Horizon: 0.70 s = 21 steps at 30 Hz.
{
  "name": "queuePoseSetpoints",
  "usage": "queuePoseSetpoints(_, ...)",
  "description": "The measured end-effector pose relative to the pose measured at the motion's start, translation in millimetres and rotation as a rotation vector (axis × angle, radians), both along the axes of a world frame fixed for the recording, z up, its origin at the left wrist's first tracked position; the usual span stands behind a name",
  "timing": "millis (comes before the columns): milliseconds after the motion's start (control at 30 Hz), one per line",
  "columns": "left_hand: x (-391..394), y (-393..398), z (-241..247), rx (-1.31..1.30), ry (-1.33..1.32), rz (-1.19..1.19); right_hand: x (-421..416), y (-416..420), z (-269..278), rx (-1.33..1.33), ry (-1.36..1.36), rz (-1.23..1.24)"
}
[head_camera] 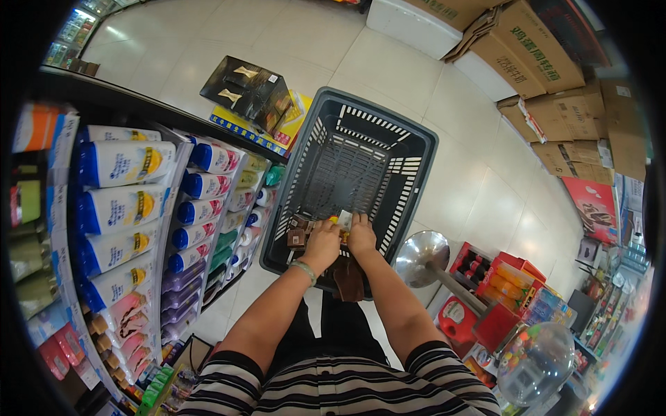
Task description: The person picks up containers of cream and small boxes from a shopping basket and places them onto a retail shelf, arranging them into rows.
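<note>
A dark grey plastic shopping basket (382, 110) stands before me, its slatted floor bare toward the far end. Both hands reach over its near end. My left hand (323, 243), with a pale green bangle at the wrist, grips the left side of a small white-and-yellow package (344, 220). From the right, my right hand (361, 234) has its fingers on the same package. The fingers hide much of it. Several small brown boxes (297, 238) lie in the basket's near left corner. Brown cloth-like material (349, 281) hangs at the near rim between my forearms.
Shelves of shampoo bottles (127, 164) line the left side. A black carton (247, 91) sits beyond them, beside the basket. At right stand a candy dispenser (538, 364) with a round metal base (422, 258) and packs of bottled drinks (503, 281). Cardboard boxes (530, 52) are stacked far right.
</note>
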<state>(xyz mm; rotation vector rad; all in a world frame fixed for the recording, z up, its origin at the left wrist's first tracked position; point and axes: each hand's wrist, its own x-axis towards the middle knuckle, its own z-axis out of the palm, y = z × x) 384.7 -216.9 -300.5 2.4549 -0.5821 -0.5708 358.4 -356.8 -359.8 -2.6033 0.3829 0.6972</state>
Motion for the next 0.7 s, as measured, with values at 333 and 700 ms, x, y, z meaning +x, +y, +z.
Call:
queuePoseSetpoints(333,-17,-9,-25,0.108,0.010,-0.090,13,10,-37,-0.067,0.146,0.076)
queuePoseSetpoints(700,-29,21,30,-0.145,0.043,0.118,24,-2,26,0.152,-0.284,-0.300)
